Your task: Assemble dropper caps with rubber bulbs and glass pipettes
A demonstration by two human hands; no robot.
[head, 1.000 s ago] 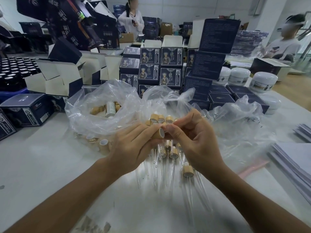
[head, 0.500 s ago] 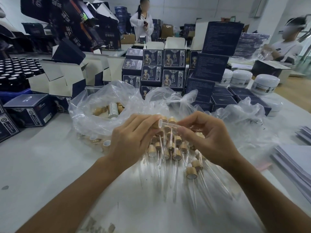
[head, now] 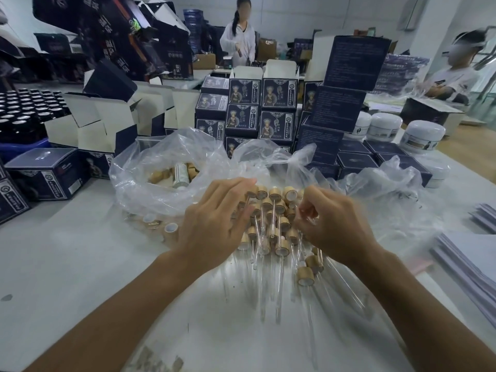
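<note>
The scene is being lit evenly by soft, cool light. Glare is being thrown off the glass pipettes (head: pixel 271 277) and white table (head: pixel 67 264). The right hand (head: pixel 332 224) is being smeared by motion blur. Edges are being bent by wide-angle distortion; background figures are being rendered soft.

Dropper caps (head: pixel 271 210): tan, wood-grain look, white inside. Pipettes (head: pixel 279 285): clear glass. Plastic bags (head: pixel 150 167): transparent, whitish sheen. Table (head: pixel 67 264): pale grey-white, small dark speck at left edge. Stacked boxes (head: pixel 279 93): dark navy, figure portrait printed on front, pale ornamental border. Open cartons (head: pixel 88 122): white inside, navy outside. Jars (head: pixel 421 135): white, label band. Bottles (head: pixel 26 108) far left: black.
</note>
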